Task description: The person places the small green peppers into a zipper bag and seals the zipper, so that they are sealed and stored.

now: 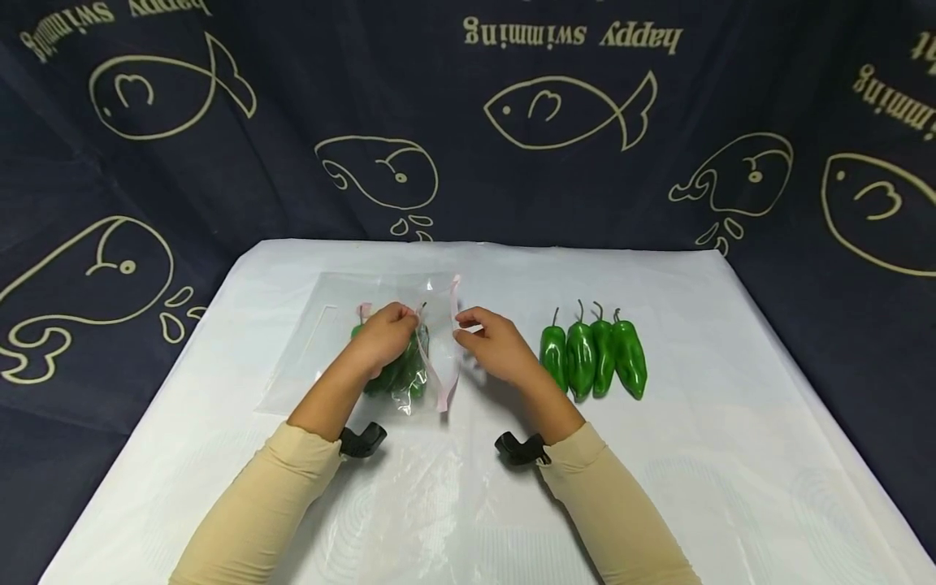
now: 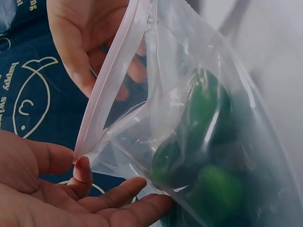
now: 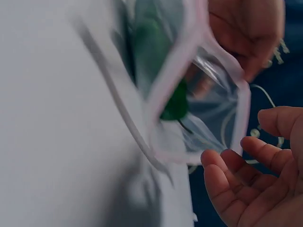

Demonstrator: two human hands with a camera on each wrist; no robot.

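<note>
A clear zip bag (image 1: pixel 307 349) with a pink zip edge (image 1: pixel 444 400) lies left of centre in the head view, its mouth spread towards the right. Inside it are green peppers (image 2: pixel 204 106), blurred by the plastic. My left hand (image 1: pixel 391 333) pinches one side of the mouth between thumb and forefinger, clearest in the left wrist view. Beside the opposite rim is my right hand (image 1: pixel 493 341), fingers loosely bent and thumb apart from them; its fingertips (image 3: pixel 211 158) lie close to the pink edge. Whether they touch it I cannot tell.
Several green peppers (image 1: pixel 581 357) lie side by side on the white tablecloth (image 1: pixel 702 471), right of my right hand, stems pointing away. Behind the table hangs a dark blue curtain (image 1: pixel 453 106) with fish and whale drawings. Dark wrist mounts (image 1: pixel 363 440) stick out near both cuffs.
</note>
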